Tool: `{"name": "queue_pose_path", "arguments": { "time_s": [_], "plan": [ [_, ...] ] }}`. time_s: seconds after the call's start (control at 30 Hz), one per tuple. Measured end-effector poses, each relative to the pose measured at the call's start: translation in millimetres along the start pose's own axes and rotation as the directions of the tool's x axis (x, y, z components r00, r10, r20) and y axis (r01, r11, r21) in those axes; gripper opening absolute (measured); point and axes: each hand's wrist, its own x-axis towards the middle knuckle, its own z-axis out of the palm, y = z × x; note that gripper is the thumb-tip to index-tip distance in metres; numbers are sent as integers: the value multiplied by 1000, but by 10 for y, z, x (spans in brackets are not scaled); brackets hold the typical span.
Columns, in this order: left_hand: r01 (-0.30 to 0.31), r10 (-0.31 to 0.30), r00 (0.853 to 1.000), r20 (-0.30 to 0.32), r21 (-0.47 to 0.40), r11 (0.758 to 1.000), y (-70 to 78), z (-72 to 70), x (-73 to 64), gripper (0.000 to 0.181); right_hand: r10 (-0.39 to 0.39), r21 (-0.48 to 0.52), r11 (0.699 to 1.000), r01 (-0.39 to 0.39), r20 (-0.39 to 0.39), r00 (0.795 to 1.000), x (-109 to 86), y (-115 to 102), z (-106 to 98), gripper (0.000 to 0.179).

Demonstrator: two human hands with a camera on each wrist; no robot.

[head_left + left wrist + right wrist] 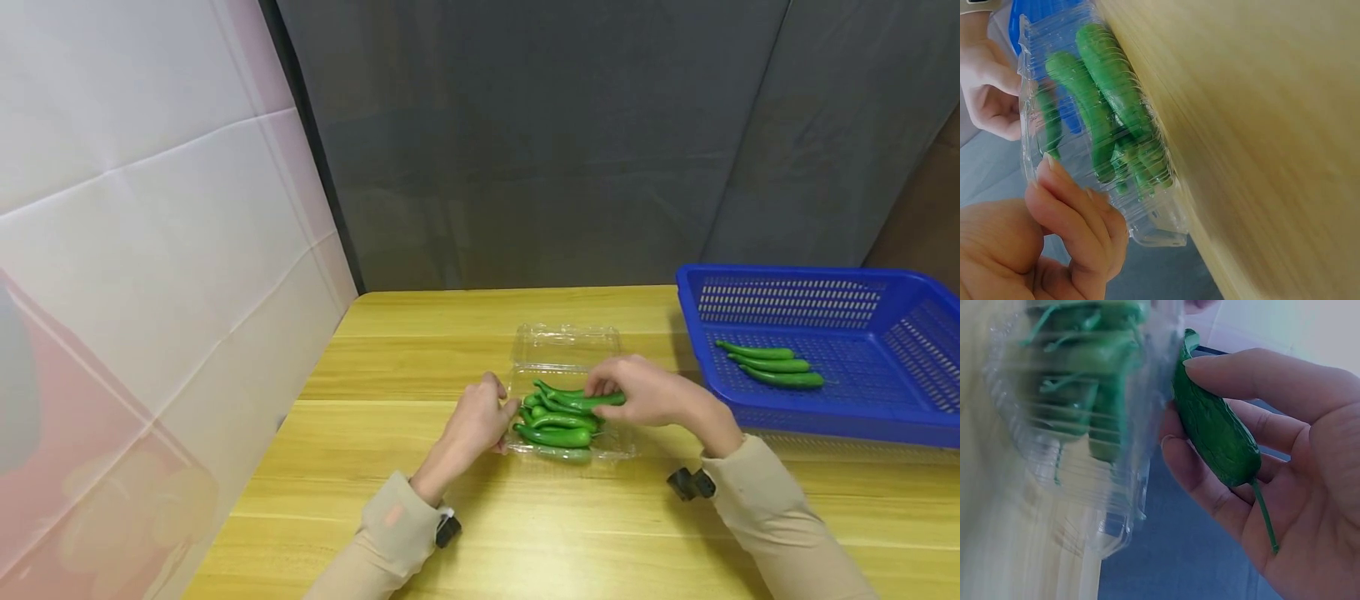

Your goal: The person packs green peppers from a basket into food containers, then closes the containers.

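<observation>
A clear plastic clamshell box (562, 343) stands on the wooden table with its lid folded back. Several green chili peppers (558, 436) lie inside, seen through the wall as green shapes (1113, 84) in the left wrist view. My left hand (474, 418) is at the box's left side, thumb and fingertips pinching its rim. Over the box's right side, my right hand (648, 390) holds one green chili pepper (1216, 428) between thumb and fingers. This pepper's thin stem points toward the palm.
A blue plastic basket (832, 423) stands at the right of the table, with three green peppers (776, 365) on its floor. A grey curtain (525, 150) hangs behind the table, and a pale printed cloth (150, 233) hangs at the left.
</observation>
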Motion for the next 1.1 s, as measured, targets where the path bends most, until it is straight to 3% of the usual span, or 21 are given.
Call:
{"name": "queue_pose_path", "arguments": {
  "time_s": [0.53,1.1],
  "plan": [
    [-6,6,1000,3,2,1000,-3,7,4,28,9,17,1000,-11,61,998,49,-18,118,12],
    [4,-4,1000,1,-19,1000,-1,-2,-1,26,16,16,1000,-17,53,998,94,-30,194,10]
  ]
}}
